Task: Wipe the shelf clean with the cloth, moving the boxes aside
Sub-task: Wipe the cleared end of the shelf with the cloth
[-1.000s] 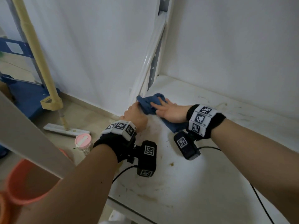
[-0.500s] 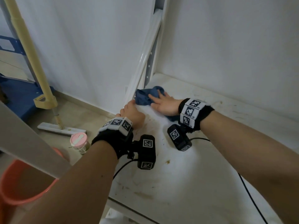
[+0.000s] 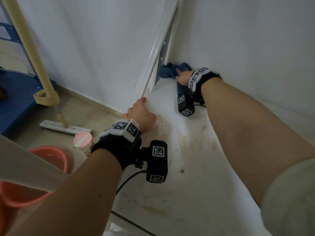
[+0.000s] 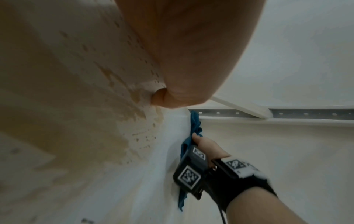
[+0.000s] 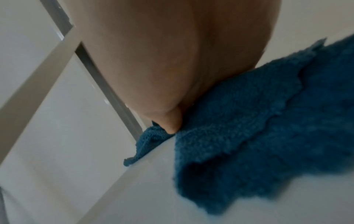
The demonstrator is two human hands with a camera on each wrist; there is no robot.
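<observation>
Head view: right hand [image 3: 183, 77] presses bunched cloth [image 3: 170, 71], seemingly lengthwise toward corner.

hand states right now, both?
Left hand: fingers curled over the shelf edge, gripping it.
Right hand: open, fingers flat, pressing the cloth into the back corner.

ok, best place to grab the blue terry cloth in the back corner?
The bunched folds of the blue terry cloth ahead of the right hand, taken from above and the front: wall behind and grey slotted upright at left block other approaches.
</observation>
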